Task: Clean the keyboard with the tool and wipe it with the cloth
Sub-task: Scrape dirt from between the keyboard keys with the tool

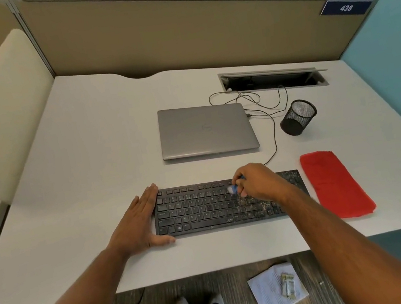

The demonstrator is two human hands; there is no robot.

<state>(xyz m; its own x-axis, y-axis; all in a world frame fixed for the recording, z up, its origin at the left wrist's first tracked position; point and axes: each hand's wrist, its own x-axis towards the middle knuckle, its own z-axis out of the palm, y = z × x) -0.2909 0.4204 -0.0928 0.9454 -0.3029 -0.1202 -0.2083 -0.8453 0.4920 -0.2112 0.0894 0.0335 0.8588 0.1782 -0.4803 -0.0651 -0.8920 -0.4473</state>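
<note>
The white desk (86, 144) carries everything: a closed grey laptop (206, 129) towards the back, a black mesh pen pot (298, 117) to its right, and at the near edge the black keyboard (204, 212) with the folded red cloth (337, 182) lying just beside its right end, apart from it.

The keyboard's left half looks fairly clean, while pale crumbs and dust speckle its right half, thickest along the lower rows and the far right corner.

The left hand (137, 223) lies flat, fingers straight, pressed against the keyboard's left end to steady it. The right hand (257, 182) hovers over the upper middle rows, fingers curled round a small blue and white tool (234, 188); it is blurred, so it may be a brush, but I cannot say for sure.

The brushing step looks partly done. To do it well, short strokes along each row towards the right edge would push the dirt one way instead of scattering it back over the clean keys. Keeping the left hand braced stops the keyboard sliding. The bristles should reach into the gaps between keys, with light pressure. The cloth is best left until the crumbs are off.
</note>
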